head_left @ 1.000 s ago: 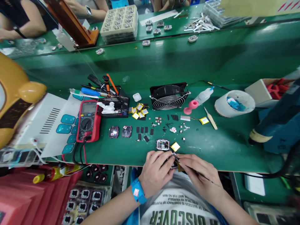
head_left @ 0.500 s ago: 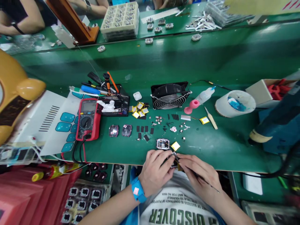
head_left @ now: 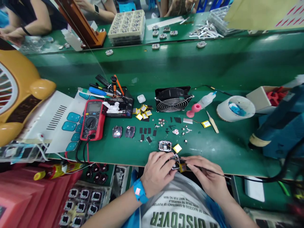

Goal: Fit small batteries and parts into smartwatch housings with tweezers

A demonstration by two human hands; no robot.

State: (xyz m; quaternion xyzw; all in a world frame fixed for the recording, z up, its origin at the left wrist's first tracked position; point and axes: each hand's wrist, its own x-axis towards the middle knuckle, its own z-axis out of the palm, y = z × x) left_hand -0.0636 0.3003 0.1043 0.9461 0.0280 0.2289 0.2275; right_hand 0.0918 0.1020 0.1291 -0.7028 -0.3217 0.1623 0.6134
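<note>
While a device lies clasped in the left grip, the right grip beside it holds a tool.

Green workbench across the front, glossy green band behind it (light gleaming there!). And blue seating peeks in beyond!

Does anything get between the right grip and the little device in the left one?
A yellow piece sits at the right edge of the device, partly between it and the right grip. The thin dark tool in that grip seems to reach past it; nothing else visible blocks the way.
</note>
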